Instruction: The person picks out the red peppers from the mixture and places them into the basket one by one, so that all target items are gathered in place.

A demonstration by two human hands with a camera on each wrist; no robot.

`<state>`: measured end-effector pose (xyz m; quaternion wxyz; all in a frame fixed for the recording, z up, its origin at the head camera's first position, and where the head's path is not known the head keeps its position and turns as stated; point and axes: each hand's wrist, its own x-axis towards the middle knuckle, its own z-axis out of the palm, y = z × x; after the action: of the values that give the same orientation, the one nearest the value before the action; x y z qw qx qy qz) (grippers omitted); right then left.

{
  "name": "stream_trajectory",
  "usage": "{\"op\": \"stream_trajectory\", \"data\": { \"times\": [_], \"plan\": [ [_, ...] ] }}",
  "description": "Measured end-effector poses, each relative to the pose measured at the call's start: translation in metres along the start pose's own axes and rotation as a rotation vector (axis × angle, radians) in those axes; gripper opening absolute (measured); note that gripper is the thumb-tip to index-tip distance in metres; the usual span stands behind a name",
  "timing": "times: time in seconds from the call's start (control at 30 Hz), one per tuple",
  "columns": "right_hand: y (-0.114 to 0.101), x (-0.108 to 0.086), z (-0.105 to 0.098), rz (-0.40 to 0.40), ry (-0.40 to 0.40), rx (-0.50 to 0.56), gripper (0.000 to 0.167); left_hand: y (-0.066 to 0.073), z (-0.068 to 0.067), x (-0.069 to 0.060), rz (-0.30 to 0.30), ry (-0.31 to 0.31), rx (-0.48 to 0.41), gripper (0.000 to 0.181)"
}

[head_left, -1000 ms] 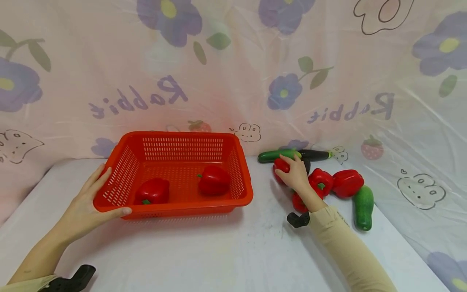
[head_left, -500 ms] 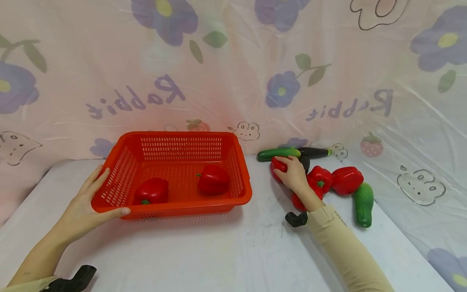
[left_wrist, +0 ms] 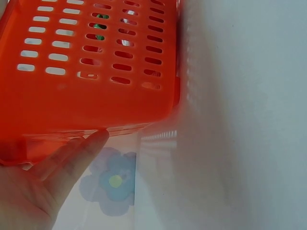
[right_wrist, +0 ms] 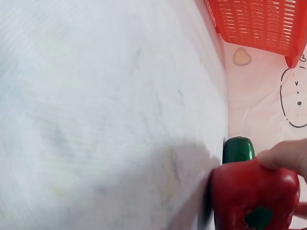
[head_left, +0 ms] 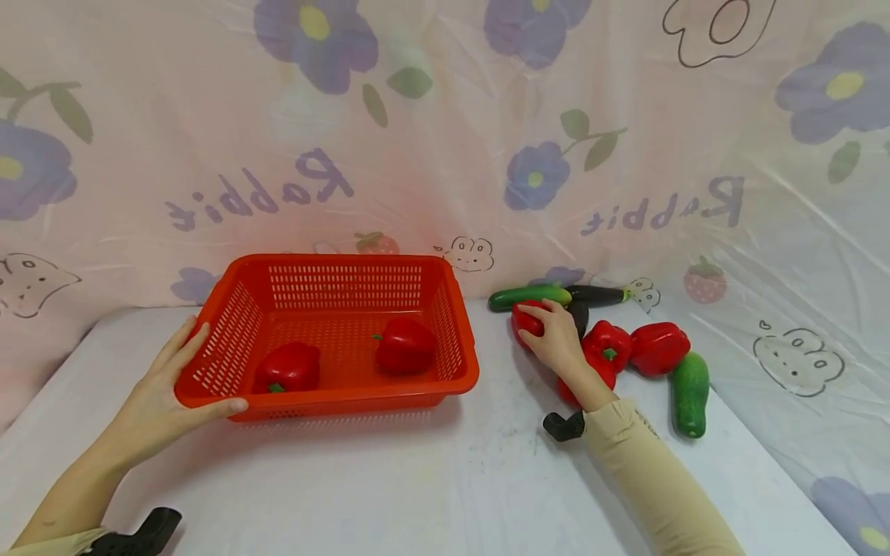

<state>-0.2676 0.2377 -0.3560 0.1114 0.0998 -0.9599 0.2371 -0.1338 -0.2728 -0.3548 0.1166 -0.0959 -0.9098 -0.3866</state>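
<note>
Head view shows your right hand (head_left: 559, 340) pinching a red pepper (head_left: 522, 318) right of the basket (head_left: 348, 401), slightly nearer it than a second ago; left wrist, your left hand (left_wrist: 41, 191) touching the basket, fingers (left_wrist: 82, 159) straight; right wrist, a cucumber (right_wrist: 238, 149) beyond the pepper.

The left hand (head_left: 156, 395) is spread, its fingers nearly straight and angled away from the body, its thumb stretched toward the right hand (head_left: 558, 338), with the bare left forearm (head_left: 79, 486) behind it. Well apart, the right hand pinches between thumb and fingers, back upward, the right sleeve (head_left: 657, 479) ending near its wrist.
</note>
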Motion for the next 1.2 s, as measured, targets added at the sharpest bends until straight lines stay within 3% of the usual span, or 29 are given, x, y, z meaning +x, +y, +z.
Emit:
{"op": "stream_trajectory", "data": {
  "times": [0.5, 0.83, 1.2],
  "plan": [
    [-0.016, -0.005, 0.003, -0.099, -0.022, 0.091, 0.049, 0.002, -0.001, 0.001, -0.008, -0.002, 0.006, 0.112],
    [-0.03, -0.001, 0.001, -0.258, 0.113, 0.125, 0.046, 0.001, 0.0, 0.001, -0.008, 0.001, 0.001, 0.112],
    [-0.05, 0.003, -0.013, -0.328, 0.199, 0.167, 0.044, 0.002, 0.0, 0.001, -0.026, -0.008, 0.01, 0.111]
  ]
}}
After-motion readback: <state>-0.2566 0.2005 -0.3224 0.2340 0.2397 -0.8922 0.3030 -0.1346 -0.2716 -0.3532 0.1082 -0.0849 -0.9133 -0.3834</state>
